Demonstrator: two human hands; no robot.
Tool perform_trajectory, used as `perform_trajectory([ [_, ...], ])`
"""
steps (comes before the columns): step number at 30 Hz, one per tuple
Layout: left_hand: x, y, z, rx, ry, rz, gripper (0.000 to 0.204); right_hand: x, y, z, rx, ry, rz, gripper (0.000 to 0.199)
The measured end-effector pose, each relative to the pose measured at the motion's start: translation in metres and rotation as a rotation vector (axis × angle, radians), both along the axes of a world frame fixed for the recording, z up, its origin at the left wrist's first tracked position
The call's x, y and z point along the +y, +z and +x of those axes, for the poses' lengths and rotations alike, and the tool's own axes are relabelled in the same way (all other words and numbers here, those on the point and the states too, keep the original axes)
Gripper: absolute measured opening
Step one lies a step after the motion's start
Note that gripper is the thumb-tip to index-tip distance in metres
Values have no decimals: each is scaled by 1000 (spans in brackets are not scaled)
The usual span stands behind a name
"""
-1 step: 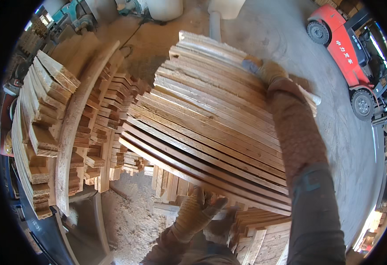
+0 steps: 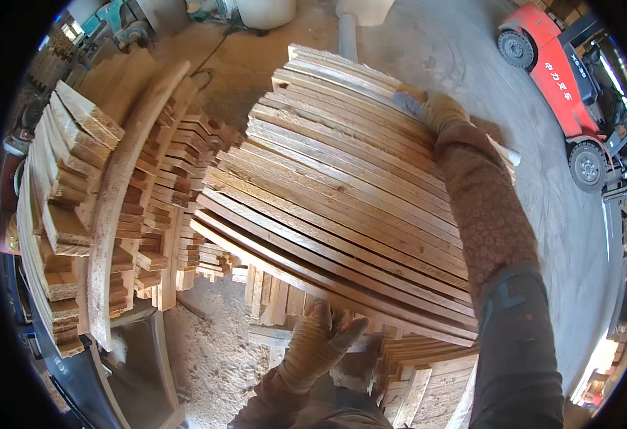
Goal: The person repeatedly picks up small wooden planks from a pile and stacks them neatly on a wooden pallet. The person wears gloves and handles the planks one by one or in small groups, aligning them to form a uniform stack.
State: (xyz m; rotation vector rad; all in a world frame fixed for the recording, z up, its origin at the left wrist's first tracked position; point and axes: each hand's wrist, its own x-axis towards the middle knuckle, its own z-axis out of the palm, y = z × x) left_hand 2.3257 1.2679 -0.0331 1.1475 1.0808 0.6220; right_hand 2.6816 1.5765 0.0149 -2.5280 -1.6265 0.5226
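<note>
Long wooden boards (image 2: 342,189) lie side by side in a wide layer in front of me, with a dark gap near the closest ones. My right hand (image 2: 438,113), in a worn tan glove with bluish tips, grips the layer at its far right edge; part of its fingers is hidden there. Below the near edge is my left hand (image 2: 317,347), gloved too. Its fingers point up at the closest board and the thumb stands apart from them, so the hand looks open. Whether its fingertips press on the board is hard to see.
At left rises a stack of boards (image 2: 70,214), with an upright curved-looking plank (image 2: 113,214) beside it. More boards (image 2: 428,386) lie near my body. Sawdust (image 2: 217,343) covers the ground. A red forklift (image 2: 553,79) stands at the far right.
Gaps between the nearest boards have narrowed, and those boards lie closer together. My right forearm has shifted slightly right; my left hand is nearly unchanged.
</note>
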Motion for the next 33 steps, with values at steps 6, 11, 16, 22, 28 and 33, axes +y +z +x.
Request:
perform_trajectory([
  [6,-2,3,7,-2,61,-64,27,-8,-14,-5,-180,68,88,99],
  [11,-6,20,9,-81,117,-109,18,-27,7,-6,-12,163,99,99],
  [16,-25,41,15,-28,90,-284,18,-66,20,20,-43,128,178,104],
  [22,-44,88,50,-803,-456,-230,33,-186,46,87,359,-64,482,76],
  [28,-86,122,113,-1265,-1129,-652,43,-497,-25,167,480,-486,997,39],
  [33,-152,134,161,-1393,-1440,-912,37,-818,-120,61,537,-1148,828,33],
])
